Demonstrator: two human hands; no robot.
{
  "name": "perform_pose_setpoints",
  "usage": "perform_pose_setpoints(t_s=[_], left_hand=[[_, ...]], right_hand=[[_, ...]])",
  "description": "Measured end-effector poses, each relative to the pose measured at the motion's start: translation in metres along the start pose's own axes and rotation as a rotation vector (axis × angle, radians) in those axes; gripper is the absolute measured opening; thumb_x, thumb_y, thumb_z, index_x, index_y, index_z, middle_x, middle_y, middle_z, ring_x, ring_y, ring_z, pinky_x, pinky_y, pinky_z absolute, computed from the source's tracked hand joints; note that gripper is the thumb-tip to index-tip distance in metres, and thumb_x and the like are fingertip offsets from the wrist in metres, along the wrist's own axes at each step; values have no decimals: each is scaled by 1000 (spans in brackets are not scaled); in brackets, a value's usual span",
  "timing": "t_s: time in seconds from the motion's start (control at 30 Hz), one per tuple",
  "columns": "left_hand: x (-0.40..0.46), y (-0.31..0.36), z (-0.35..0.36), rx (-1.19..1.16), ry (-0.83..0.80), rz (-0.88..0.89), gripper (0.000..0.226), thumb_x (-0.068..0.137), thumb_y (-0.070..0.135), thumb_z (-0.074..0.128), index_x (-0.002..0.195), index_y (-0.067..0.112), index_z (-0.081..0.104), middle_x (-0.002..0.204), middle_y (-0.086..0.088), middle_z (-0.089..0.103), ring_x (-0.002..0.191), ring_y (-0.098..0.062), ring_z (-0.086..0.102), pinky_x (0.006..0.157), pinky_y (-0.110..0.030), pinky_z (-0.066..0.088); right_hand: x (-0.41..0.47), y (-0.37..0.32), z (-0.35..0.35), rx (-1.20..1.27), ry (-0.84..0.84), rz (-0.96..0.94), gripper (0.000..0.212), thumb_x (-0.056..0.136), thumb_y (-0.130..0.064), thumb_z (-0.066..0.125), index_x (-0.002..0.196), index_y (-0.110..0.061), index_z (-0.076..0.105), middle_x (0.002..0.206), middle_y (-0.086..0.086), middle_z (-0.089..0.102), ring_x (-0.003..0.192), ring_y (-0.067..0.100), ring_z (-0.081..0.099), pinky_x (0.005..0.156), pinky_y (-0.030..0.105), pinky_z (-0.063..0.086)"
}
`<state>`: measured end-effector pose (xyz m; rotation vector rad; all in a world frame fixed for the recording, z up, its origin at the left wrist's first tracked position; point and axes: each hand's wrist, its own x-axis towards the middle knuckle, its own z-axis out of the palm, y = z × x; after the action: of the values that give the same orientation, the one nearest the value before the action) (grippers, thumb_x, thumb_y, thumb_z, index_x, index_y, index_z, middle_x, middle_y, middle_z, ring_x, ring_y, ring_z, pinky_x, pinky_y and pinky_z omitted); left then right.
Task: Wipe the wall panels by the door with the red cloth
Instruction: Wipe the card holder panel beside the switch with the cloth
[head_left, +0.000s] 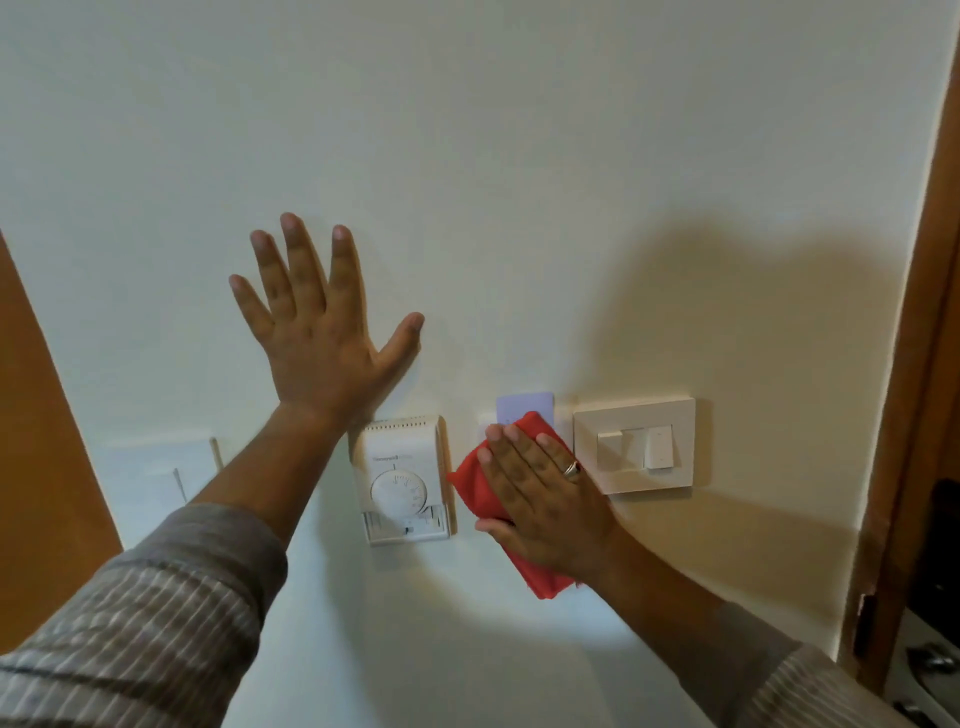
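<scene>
My right hand lies flat on the folded red cloth, pressing it against the wall over a small panel that holds a pale key card; most of that panel is hidden. A white thermostat with a round dial sits just left of the cloth. To the right is a cream light switch panel with two rockers. My left hand rests flat on the bare wall above the thermostat, fingers spread, holding nothing.
A brown wooden door frame runs down the right edge, with a dark latch area low on it. A brown wooden surface fills the left edge. A faint white plate is on the wall low left.
</scene>
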<state>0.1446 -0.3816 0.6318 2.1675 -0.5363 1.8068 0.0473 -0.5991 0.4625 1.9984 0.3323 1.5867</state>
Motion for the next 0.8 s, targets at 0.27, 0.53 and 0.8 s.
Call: perform_pose_setpoints(t_s=[0.27,0.53,0.8], left_hand=[[3,2,1,4,-26,12,100,89,80,33,163,16,7,168,-28,6,154,-53,3,119,-69,-1],[-1,7,-4,-30,-63,-4,101,91,78,33,163,14,4,169,-25,-1,156,-47,-1,124,-62,-1],[-3,8,-1,-61,-57,-1,104,90,80,31,163,12,2,169,-26,-3,157,-45,-3,126,-59,-1]], right_hand=[[13,-6,-5,-13,-90,-67,85,102,-64,33,158,-2,19,167,18,10,156,35,8,128,47,7],[-6,21,-9,5,-113,-108,90,99,-65,38,160,-4,11,168,17,-1,156,34,3,127,45,7],[0,12,-2,-32,-176,-213,87,101,-66,29,159,-3,12,168,19,0,156,36,2,127,48,-3]])
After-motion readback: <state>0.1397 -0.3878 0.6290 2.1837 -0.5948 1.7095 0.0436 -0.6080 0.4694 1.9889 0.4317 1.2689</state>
